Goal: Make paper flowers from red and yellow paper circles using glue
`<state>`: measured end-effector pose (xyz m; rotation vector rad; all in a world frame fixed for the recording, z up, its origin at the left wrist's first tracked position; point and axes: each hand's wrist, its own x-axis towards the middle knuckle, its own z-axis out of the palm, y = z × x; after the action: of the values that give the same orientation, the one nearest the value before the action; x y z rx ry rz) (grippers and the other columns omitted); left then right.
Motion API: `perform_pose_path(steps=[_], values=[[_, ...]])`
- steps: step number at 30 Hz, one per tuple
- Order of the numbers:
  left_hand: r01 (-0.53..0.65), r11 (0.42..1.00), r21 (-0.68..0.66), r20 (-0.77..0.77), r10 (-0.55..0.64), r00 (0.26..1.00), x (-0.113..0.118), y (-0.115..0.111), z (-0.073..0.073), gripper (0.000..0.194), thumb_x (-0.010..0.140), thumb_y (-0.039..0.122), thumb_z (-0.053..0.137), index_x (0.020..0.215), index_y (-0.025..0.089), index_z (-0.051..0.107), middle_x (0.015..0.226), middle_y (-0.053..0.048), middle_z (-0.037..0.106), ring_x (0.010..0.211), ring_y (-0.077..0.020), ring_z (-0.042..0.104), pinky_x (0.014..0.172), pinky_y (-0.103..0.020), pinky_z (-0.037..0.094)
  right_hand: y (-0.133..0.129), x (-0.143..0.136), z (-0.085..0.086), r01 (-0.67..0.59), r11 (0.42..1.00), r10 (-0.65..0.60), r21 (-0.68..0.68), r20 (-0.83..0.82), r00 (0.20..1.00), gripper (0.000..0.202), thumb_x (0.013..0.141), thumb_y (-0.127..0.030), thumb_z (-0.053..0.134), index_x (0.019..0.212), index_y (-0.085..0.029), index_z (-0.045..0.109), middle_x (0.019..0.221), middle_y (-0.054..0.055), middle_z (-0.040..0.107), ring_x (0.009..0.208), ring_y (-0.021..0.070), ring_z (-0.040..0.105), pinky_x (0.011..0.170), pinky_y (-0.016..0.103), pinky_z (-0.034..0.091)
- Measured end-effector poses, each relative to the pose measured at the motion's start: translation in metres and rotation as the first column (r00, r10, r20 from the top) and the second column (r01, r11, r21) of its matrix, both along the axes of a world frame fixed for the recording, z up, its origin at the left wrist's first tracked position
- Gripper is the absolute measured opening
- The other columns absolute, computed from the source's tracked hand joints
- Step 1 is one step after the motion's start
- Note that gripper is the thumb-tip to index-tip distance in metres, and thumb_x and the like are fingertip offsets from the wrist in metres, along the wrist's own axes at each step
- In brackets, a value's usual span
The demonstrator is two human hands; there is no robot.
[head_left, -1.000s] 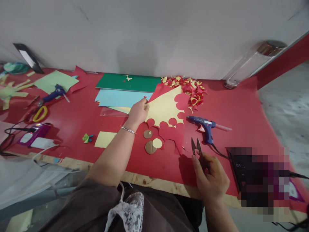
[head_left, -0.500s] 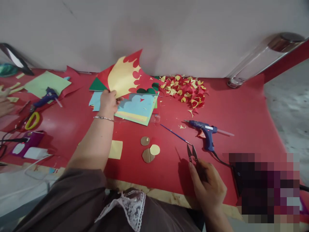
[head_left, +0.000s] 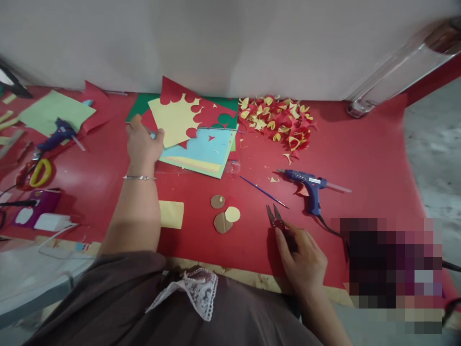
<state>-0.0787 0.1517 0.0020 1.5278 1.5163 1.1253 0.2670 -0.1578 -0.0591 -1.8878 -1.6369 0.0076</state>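
My left hand (head_left: 144, 144) is over the left edge of a paper stack, thumb and fingers apart. The thumb lies by a scalloped yellow sheet (head_left: 176, 120), which rests on a scalloped red sheet (head_left: 178, 91). Under these lie green paper (head_left: 135, 108) and light blue paper (head_left: 205, 151). In my right hand (head_left: 304, 257), low over the front of the table, is a pair of thread snips (head_left: 275, 216), blades apart and pointing away from me. Brown cardboard discs (head_left: 222, 223) and a pale yellow paper disc (head_left: 232, 214) lie between my hands.
A blue glue gun (head_left: 306, 185) with its cord lies right of a thin brush (head_left: 264, 192). Red and yellow cuttings (head_left: 277, 120) are heaped by the wall. A second glue gun (head_left: 59, 134), yellow-handled scissors (head_left: 41, 173) and a purple power strip (head_left: 38, 206) are at left.
The scalloped yellow and red sheets, held up by my left hand before, now lie on the stack. That hand has let go and shifted left. The snips have moved slightly left.
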Motion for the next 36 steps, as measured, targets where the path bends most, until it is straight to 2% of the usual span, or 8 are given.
perform_pose_path(steps=[3,6,9,13,21,30,33,36], values=[[-0.019,0.992,0.122,-0.124,0.034,0.992,0.029,-0.049,0.031,0.026,0.085,0.029,0.080,0.109,0.021,0.071,0.092,0.002,0.070,0.089,-0.0163,0.063,0.081,-0.035,0.043,-0.001,-0.002,0.000,0.035,0.999,-0.035,-0.011,0.010,0.999,0.032,0.108,-0.045,0.062,0.116,-0.017,0.076,0.086,0.004,0.078,0.073,0.0169,0.073,0.066,0.027,0.053],[0.435,0.899,-0.052,-0.256,-0.433,0.864,0.071,-0.100,0.042,0.010,0.095,0.031,0.071,0.101,0.023,0.075,0.096,-0.002,0.073,0.085,-0.0177,0.065,0.077,-0.034,0.050,-0.001,-0.006,0.001,0.083,0.997,-0.082,-0.009,0.034,0.996,0.034,0.107,-0.046,0.063,0.114,-0.016,0.077,0.085,0.005,0.077,0.071,0.0162,0.072,0.062,0.026,0.049],[0.632,0.751,-0.189,-0.421,-0.644,0.639,0.102,-0.128,0.027,0.009,0.097,0.026,0.068,0.103,0.021,0.074,0.103,-0.007,0.071,0.105,-0.0256,0.065,0.089,-0.039,0.052,-0.001,-0.010,0.002,0.114,0.993,-0.113,-0.013,0.059,0.992,0.032,0.107,-0.045,0.064,0.113,-0.017,0.078,0.087,0.005,0.078,0.073,0.0158,0.073,0.060,0.026,0.048],[0.635,0.734,-0.240,-0.581,-0.633,0.512,0.117,-0.133,0.000,0.009,0.092,0.018,0.073,0.099,0.019,0.068,0.109,-0.011,0.069,0.106,-0.0302,0.061,0.098,-0.046,0.049,-0.002,-0.011,0.003,0.120,0.992,-0.117,-0.038,0.056,0.992,0.031,0.107,-0.044,0.064,0.113,-0.017,0.078,0.089,0.005,0.079,0.075,0.0172,0.074,0.060,0.027,0.047],[0.669,0.710,-0.219,-0.543,-0.658,0.521,0.115,-0.121,-0.011,0.018,0.090,0.007,0.062,0.080,0.022,0.059,0.094,-0.007,0.066,0.092,-0.0266,0.059,0.092,-0.044,0.047,-0.003,-0.012,0.004,0.137,0.987,-0.133,-0.083,0.059,0.989,0.026,0.107,-0.040,0.063,0.115,-0.020,0.077,0.098,0.005,0.080,0.082,0.0169,0.075,0.067,0.027,0.049],[0.481,0.871,-0.100,0.035,-0.480,0.877,0.123,-0.120,0.006,0.007,0.093,0.019,0.066,0.093,0.023,0.060,0.091,-0.003,0.067,0.078,-0.0170,0.062,0.070,-0.030,0.049,0.000,-0.009,0.007,0.173,0.984,-0.166,-0.053,0.111,0.980,0.024,0.106,-0.040,0.063,0.110,-0.021,0.077,0.095,0.007,0.078,0.084,0.0199,0.072,0.072,0.030,0.050],[0.431,0.890,-0.148,0.346,-0.361,0.866,0.135,-0.132,0.006,0.016,0.088,0.022,0.072,0.100,0.022,0.062,0.106,-0.005,0.068,0.083,-0.0154,0.063,0.073,-0.029,0.054,0.002,-0.007,0.013,0.144,0.990,-0.142,-0.008,0.098,0.985,0.021,0.104,-0.035,0.066,0.115,-0.021,0.076,0.096,0.008,0.078,0.085,0.0217,0.072,0.078,0.034,0.056],[0.506,0.824,-0.254,0.535,-0.316,0.784,0.145,-0.146,0.000,0.028,0.080,0.022,0.078,0.107,0.021,0.068,0.104,-0.005,0.067,0.085,-0.0144,0.063,0.073,-0.026,0.056,0.007,-0.008,0.024,0.021,0.995,-0.027,0.100,0.068,0.997,0.024,0.100,-0.029,0.071,0.123,-0.023,0.076,0.099,0.009,0.078,0.085,0.0216,0.073,0.082,0.036,0.060]])
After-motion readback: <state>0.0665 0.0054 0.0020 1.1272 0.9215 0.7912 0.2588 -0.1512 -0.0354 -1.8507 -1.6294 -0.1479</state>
